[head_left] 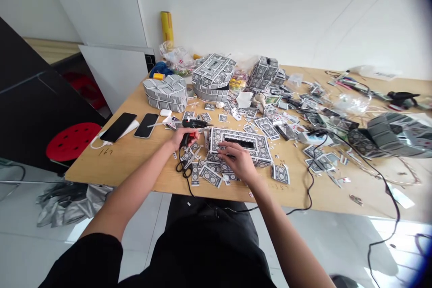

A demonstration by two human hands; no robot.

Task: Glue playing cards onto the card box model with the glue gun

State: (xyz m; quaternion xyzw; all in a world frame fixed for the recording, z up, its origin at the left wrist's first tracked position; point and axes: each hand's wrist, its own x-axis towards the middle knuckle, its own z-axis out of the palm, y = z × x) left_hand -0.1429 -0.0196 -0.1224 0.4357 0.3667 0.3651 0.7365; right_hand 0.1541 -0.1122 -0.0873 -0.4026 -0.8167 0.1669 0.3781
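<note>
My left hand (185, 137) is wrapped round the handle of a black glue gun (195, 123) with a red trigger. Its nozzle points right, toward the back left corner of a rectangular box (263, 147) covered in grey patterned cards. A dark slot (243, 143) runs along the top of that box. On the box's top, left of the slot's middle, rests my right hand (235, 156) with bent fingers; whether it pinches anything is too small to tell. Black scissors (184, 168) and loose cards (211, 175) lie in front of my left hand.
Two phones (146, 126) lie at the left. Card-covered boxes (166, 92) stand at the back. Cut cards and scraps (266, 128) spread rightward, beside a power strip (314, 138). A black cable (310, 184) hangs over the table's front edge.
</note>
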